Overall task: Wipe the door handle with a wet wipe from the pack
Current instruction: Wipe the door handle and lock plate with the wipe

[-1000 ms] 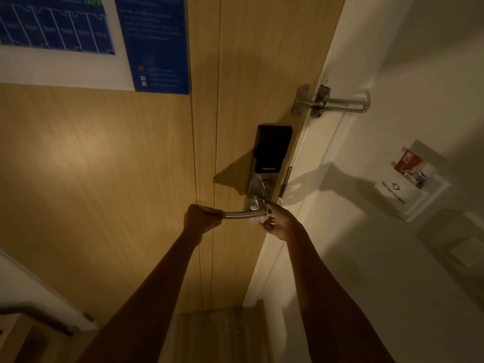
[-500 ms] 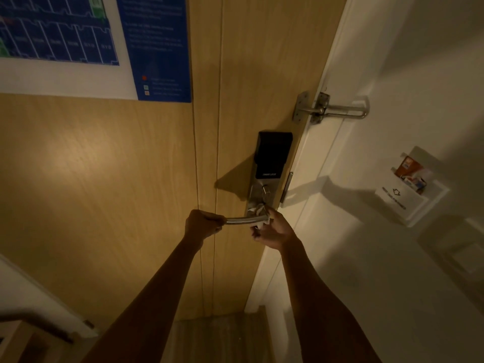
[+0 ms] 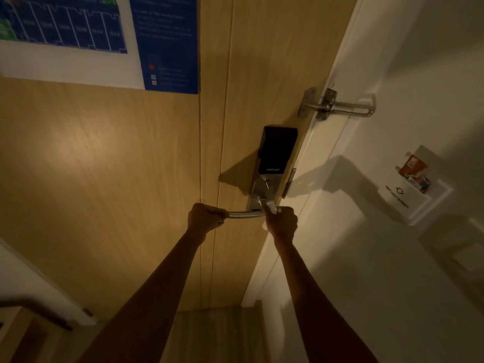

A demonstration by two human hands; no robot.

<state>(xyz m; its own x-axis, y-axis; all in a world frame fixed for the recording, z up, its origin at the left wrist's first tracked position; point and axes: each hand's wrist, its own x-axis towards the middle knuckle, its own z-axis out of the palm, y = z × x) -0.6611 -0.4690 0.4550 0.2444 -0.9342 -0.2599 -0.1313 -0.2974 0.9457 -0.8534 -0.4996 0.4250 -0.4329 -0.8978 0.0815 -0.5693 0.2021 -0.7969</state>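
A silver lever door handle [image 3: 245,214] sticks out leftward from a smart lock [image 3: 276,153] on a wooden door [image 3: 104,166]. My left hand [image 3: 205,217] is closed around the free end of the lever. My right hand [image 3: 281,222] grips the lever's pivot end with a white wet wipe [image 3: 272,206] bunched between its fingers and the metal. Only a small piece of the wipe shows above my knuckles. The wipe pack is not in view.
A metal swing-bar door guard [image 3: 337,107] bridges door and white frame above the lock. A key-card holder [image 3: 413,184] with cards is on the right wall. A blue evacuation plan [image 3: 104,35] hangs upper left. Wooden floor [image 3: 214,334] lies below.
My right hand has shifted along the pivot end of the lever with the wipe and now sits more on top of it. My left hand has stayed on the lever's free end.
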